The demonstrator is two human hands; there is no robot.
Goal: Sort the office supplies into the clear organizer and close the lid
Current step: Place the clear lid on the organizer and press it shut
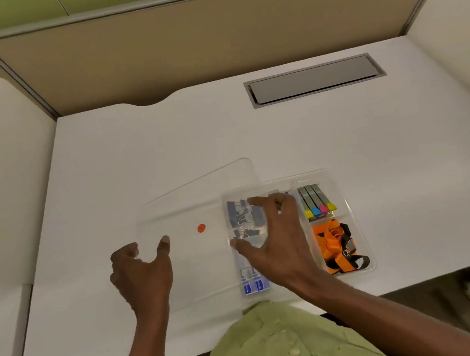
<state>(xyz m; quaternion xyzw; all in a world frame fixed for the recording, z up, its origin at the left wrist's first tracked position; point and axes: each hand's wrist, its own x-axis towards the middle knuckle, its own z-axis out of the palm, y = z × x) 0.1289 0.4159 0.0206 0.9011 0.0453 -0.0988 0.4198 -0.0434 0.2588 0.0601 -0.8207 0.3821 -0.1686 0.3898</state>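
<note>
Clear organizer [351,216] is seen at the lower centre-right of the frame, on the white desk [252,134], with its compartments filled: binder clips [243,215] and blue-labelled boxes [253,285] on its left side, highlighters [316,200] and an orange lanyard [336,242] on its right. Its transparent lid [190,207], marked by an orange dot [201,228], is laid open to the left of the tray, its long axis running left to right across the frame and its far edge apparently raised. The lid's free left edge is pinched by the left hand [141,272], thumb on top and fingers curled at the rim. The right hand [276,232] is spread with straight fingers over the clip compartment and nothing is grasped by it; whether the tray is pressed cannot be told. Sorting is judged finished, with closing left. For that, the lid would have to be swung rightward over the tray, and the left hand is the nearer to its free edge, while the right hand is placed in the lid's path.
</note>
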